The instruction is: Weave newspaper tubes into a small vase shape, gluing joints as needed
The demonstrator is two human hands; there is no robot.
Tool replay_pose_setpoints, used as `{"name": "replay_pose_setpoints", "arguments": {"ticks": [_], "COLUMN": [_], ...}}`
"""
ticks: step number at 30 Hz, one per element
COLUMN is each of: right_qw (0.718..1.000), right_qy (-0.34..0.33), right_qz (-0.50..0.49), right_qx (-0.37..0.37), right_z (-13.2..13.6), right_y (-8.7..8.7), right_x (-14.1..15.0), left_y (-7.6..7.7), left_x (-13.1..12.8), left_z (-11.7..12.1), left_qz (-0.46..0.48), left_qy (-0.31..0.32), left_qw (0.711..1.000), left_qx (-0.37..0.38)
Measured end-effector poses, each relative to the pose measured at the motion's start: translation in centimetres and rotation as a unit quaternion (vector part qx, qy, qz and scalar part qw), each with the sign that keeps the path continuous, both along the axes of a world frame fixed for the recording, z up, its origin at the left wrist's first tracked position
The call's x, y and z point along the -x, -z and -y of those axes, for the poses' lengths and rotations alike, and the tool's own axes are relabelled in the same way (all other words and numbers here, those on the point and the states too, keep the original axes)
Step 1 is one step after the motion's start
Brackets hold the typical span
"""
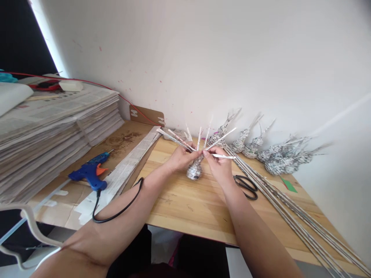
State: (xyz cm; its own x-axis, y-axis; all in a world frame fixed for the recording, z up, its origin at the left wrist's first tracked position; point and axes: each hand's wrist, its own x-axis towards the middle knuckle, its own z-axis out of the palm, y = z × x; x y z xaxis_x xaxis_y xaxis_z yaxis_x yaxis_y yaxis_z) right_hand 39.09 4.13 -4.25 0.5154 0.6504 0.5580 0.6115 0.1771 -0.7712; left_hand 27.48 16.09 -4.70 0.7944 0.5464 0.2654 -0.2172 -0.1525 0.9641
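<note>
A small vase-shaped piece woven from rolled newspaper (194, 170) stands on the wooden board, its rounded body downward. Several paper tubes (226, 134) fan up and outward from its narrow neck. My left hand (183, 155) is closed around the neck and the tubes on the left side. At the right of the neck, my right hand (218, 162) pinches a paper tube between thumb and fingers. One white tube (223, 156) sticks out to the right across that hand. The fingers cover most of the neck, so the weave there is hidden.
Black-handled scissors (246, 187) lie right of my right hand, beside long paper tubes (278, 200). Finished-looking woven pieces (282, 158) line the wall. On the left are a blue glue gun (91, 170), its cord passing by my left forearm, and a tall newspaper stack (63, 127).
</note>
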Motion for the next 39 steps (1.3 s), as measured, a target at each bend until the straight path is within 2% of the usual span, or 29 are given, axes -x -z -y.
{"name": "replay_pose_setpoints", "arguments": {"ticks": [2, 7, 13, 18, 22, 26, 30, 33, 39], "right_qw": [1.0, 0.999, 0.989, 0.971, 0.973, 0.978, 0.981, 0.977, 0.948], "right_qy": [-0.016, 0.0, -0.033, -0.1, -0.091, -0.073, -0.081, -0.112, -0.143], "right_qz": [-0.011, -0.031, -0.144, -0.217, -0.21, -0.189, -0.159, -0.143, -0.209], "right_qx": [0.009, 0.007, -0.006, -0.006, 0.009, 0.041, 0.072, 0.114, 0.193], "right_z": [0.1, 0.0, -0.1, 0.5, 0.9, 1.0, 0.9, 0.9, 1.3], "right_y": [-0.1, 0.0, -0.2, -1.4, -1.7, -1.5, -1.4, -1.3, -1.4], "right_x": [0.2, 0.2, -0.2, -0.3, -0.6, -1.0, -0.9, -0.7, -0.9], "left_y": [0.0, 0.3, 0.5, 0.7, 1.0, 1.1, 1.2, 1.3, 1.0], "left_x": [0.0, 0.1, 0.1, 0.0, 0.0, 0.2, 0.3, 0.4, 0.6], "left_z": [0.1, -0.2, -0.6, -0.9, -1.1, -1.3, -1.4, -1.4, -1.0], "left_qz": [-0.003, -0.011, -0.011, 0.02, 0.023, 0.032, 0.016, -0.002, -0.018], "left_qy": [0.004, 0.016, 0.037, 0.058, 0.09, 0.128, 0.152, 0.163, 0.159], "left_qw": [1.0, 1.0, 0.999, 0.991, 0.972, 0.958, 0.958, 0.963, 0.97], "left_qx": [0.02, 0.011, 0.022, 0.121, 0.217, 0.254, 0.243, 0.215, 0.182]}}
